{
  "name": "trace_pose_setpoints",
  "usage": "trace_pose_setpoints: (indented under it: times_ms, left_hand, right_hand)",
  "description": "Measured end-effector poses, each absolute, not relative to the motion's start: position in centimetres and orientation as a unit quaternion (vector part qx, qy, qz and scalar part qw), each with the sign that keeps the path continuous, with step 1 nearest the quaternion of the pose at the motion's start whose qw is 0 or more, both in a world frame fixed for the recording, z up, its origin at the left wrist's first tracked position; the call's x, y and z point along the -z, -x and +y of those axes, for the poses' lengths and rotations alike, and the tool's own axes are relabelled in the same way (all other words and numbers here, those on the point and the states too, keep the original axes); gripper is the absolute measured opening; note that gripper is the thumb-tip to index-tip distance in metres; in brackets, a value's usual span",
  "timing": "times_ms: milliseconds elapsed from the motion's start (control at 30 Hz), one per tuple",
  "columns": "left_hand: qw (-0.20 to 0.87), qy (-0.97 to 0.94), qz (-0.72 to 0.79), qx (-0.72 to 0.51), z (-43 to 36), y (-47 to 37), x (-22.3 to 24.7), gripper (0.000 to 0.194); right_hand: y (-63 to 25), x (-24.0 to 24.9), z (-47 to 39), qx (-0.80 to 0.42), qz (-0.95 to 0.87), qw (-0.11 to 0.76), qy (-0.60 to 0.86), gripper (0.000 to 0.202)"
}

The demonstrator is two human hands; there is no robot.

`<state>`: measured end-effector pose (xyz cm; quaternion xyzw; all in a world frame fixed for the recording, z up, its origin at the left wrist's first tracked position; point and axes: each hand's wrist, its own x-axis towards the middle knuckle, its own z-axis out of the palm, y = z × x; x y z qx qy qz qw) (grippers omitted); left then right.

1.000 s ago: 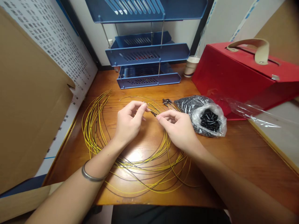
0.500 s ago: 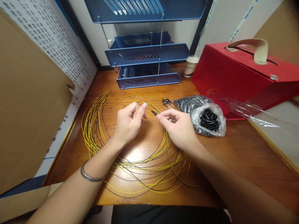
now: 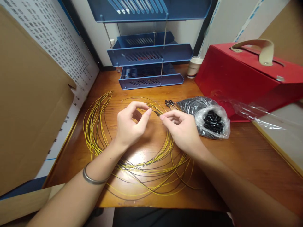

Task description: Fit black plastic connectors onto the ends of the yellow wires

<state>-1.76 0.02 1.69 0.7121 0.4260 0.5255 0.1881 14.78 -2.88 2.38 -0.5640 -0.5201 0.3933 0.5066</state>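
My right hand is closed, pinching a small dark connector piece between thumb and forefinger. Facing it, my left hand has thumb and index tips brought together just left of that piece; whatever lies between them is too small to make out. Thin yellow and black cables pass behind and below the right hand, looping over the wooden table. Beyond the right hand lie several dark cable ends. An open clear plastic bag of small black sleeves is to its right.
A blue tiered tray rack stands at the back, with a paper cup beside it. At the right is a red box with a beige handle. Cardboard rises on the left, and more cable bundle lies near it.
My left hand's index finger has stretched out from a tighter curl, and its thumb tip has moved slightly right and lower. My right hand keeps its pinch nearly in place.
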Motion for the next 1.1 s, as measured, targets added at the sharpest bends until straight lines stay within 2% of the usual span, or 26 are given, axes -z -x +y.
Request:
trace_pose_setpoints:
  times_ms: [200, 1100]
  left_hand:
    - [0.153, -0.762, 0.422, -0.466, -0.11, 1.81, -1.47, 0.017]
    - [0.115, -0.767, 0.426, -0.466, -0.04, 1.89, -2.06, 0.018]
  right_hand:
    - [-14.70, -2.30, -3.02, -0.378, -0.532, 0.515, 0.556, 0.010]
    - [-14.72, -2.02, -3.26, -0.385, -0.560, 0.484, 0.551, 0.014]
